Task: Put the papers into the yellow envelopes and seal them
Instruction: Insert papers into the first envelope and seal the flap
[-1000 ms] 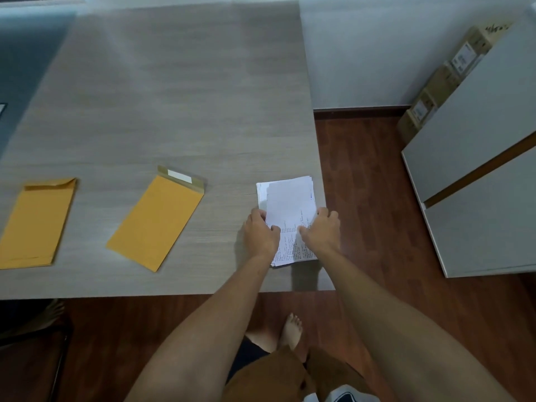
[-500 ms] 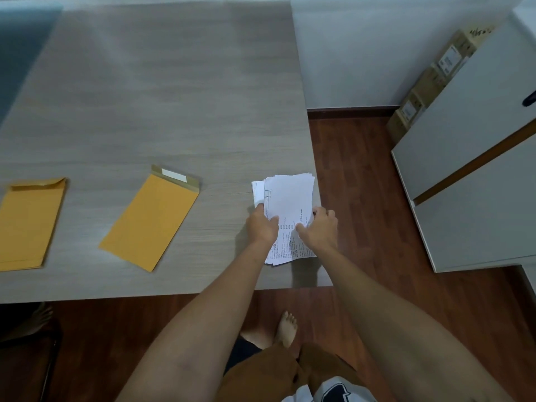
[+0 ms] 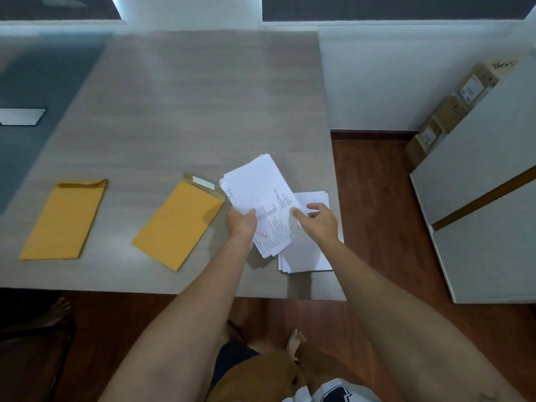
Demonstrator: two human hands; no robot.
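My left hand [image 3: 242, 222] grips a small bundle of printed white papers [image 3: 258, 190], lifted off the table and tilted to the left. My right hand [image 3: 319, 221] hovers at the bundle's right edge with its fingers apart, touching the sheets. Under it a stack of white papers [image 3: 304, 258] lies flat near the table's right front corner. A yellow envelope [image 3: 178, 224] with its flap open and a white adhesive strip lies just left of the bundle. A second yellow envelope [image 3: 65, 219] lies further left, flap folded down.
The grey wood-grain table [image 3: 188, 111] ends at its right edge close to the paper stack. A white cabinet [image 3: 487, 198] and cardboard boxes [image 3: 452, 111] stand on the right over a dark wooden floor. A chair [image 3: 43, 335] and someone's foot show at the lower left.
My left hand has lifted part of the papers off the stack and swung it left toward the open envelope. My right hand has loosened its hold. The rest of the stack stays on the table.
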